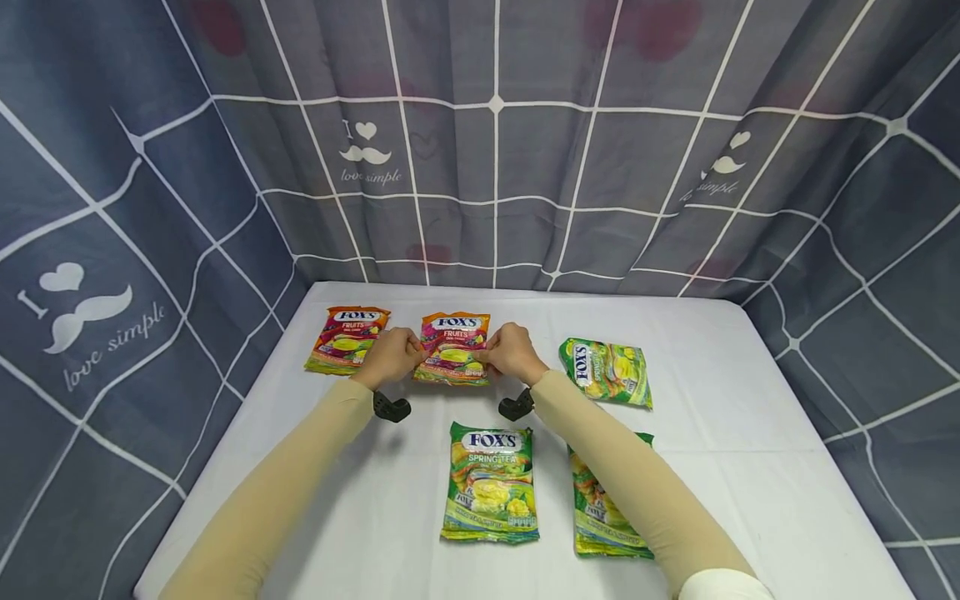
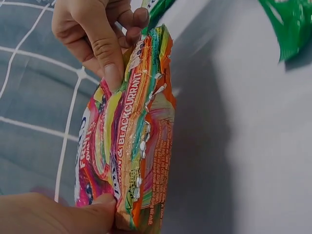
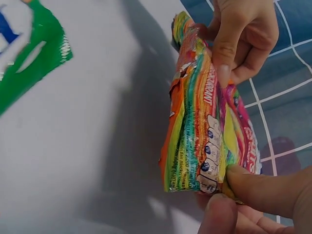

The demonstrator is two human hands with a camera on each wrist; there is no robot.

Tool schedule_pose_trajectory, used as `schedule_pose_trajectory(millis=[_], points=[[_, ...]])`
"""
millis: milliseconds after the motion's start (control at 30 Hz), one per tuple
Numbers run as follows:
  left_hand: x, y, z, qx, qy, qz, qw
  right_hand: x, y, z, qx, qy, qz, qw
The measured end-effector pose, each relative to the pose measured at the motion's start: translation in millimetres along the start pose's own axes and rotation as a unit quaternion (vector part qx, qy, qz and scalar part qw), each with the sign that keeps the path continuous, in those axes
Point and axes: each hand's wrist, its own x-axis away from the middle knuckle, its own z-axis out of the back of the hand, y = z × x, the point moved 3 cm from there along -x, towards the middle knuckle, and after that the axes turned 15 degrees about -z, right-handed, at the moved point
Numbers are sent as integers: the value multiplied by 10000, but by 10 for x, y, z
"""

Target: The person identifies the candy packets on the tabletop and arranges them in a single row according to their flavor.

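Both hands pinch a red and orange Fox's Fruits candy bag (image 1: 453, 337) by its two sides. The left hand (image 1: 393, 357) grips its left edge and the right hand (image 1: 513, 352) its right edge. In the left wrist view, the lower end of the candy bag (image 2: 131, 126) faces the camera, with a thumb pressed on its front near each end. The right wrist view shows the same bag (image 3: 200, 122) tilted up off the white cloth, its shadow beside it. Just left of the left hand lies another Fox's Fruits bag (image 1: 347, 340), partly behind that hand.
A green Spring Tea candy bag (image 1: 491, 483) lies near the front middle of the white table (image 1: 720, 367). Another green bag (image 1: 609, 372) lies turned sideways at the right. More green packaging (image 1: 600, 517) is partly under the right forearm. A grey checked curtain (image 1: 450, 167) surrounds the table.
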Motion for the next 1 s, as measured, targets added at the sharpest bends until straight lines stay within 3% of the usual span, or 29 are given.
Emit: schedule_pose_trajectory(millis=[333,633,733,1000], points=[[-60,-198,183,-523,63,209,9984,-206,-185,-214,55,64,116,9999],[-119,-414,166,-1035,53,474,9935,-294,-255,-396,41,14,143,9999],[-109,-452,160,-1082,74,611,9922,-321,-265,-448,142,62,124,9998],[-89,-506,123,-1189,39,619,9910,-376,-249,-549,275,145,-52,9995]])
